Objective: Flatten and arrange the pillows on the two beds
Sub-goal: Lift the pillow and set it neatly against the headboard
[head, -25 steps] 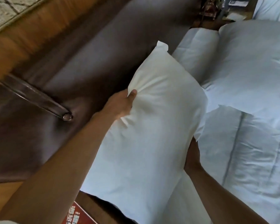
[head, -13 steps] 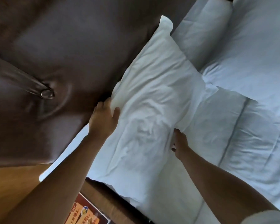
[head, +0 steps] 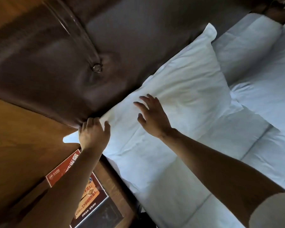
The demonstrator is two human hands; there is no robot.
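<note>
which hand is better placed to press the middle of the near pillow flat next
The right hand. It is open with fingers spread directly over the middle of the near pillow. The left hand is at the pillow's corner by the brown headboard, fingers curled around that edge, so it probably anchors it.

**Count of what is in view**

Two white pillows: one (head: 179,89) at the centre of the frame, a second (head: 243,45) at upper right. Two hands: the left hand (head: 93,134) at lower centre-left, the right hand (head: 152,116) at centre. One brown padded headboard (head: 138,38) across the top, with one metal button (head: 97,67). One red printed card (head: 87,191) at lower left. One white duvet (head: 196,170) at lower right.
</note>
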